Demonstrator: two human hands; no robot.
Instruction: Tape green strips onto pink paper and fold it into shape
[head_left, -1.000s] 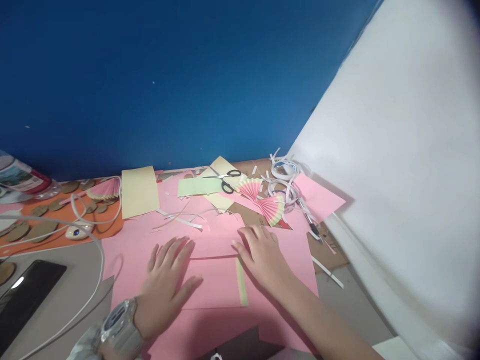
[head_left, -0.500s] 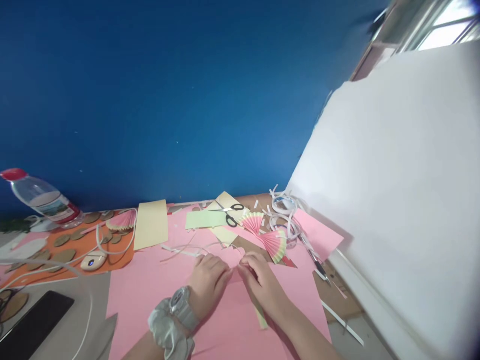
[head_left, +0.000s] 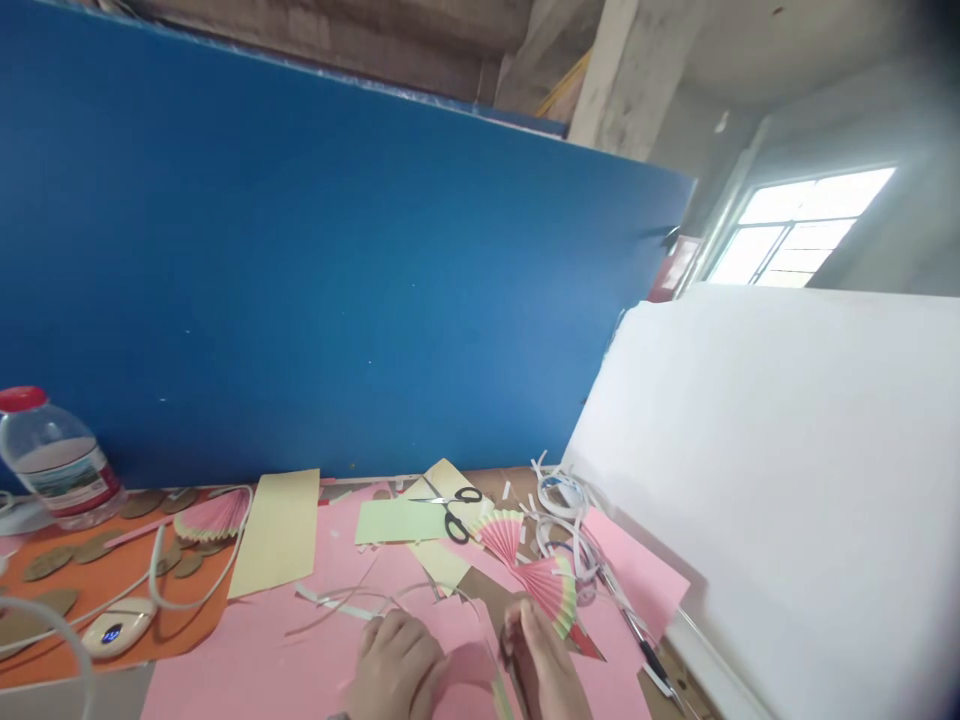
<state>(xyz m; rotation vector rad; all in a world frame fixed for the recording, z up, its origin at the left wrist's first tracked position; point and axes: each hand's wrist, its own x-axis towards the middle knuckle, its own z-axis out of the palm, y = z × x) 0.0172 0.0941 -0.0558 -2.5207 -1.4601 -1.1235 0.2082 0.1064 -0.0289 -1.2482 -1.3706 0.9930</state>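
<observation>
My left hand [head_left: 396, 665] lies at the bottom middle, its fingers curled at the left side of a folded pink paper [head_left: 469, 668] with a pale yellow-green edge. To the right of this paper, my right hand [head_left: 546, 665] is turned edge-on with its palm towards the left. Its fingers are partly extended, and I see nothing held in them. Both hands are over large pink sheets [head_left: 247, 655]. Just beyond my right hand lies a pleated pink paper fan [head_left: 544, 585] with yellow-green edges. Black-handled scissors [head_left: 455, 525] rest farther back on the papers.
At left are a water bottle [head_left: 64, 465], an orange sheet [head_left: 191, 625] with brown cut pieces, another pleated fan [head_left: 212, 517] and a small white device [head_left: 118, 628]. Curled white strips [head_left: 562, 515] and a craft knife [head_left: 654, 660] lie at right, beside a white panel [head_left: 772, 480].
My view has tilted up, so the table and hands appear lower. My right hand has parted from my left and turned edge-on; earlier both pinched the pink paper close together.
</observation>
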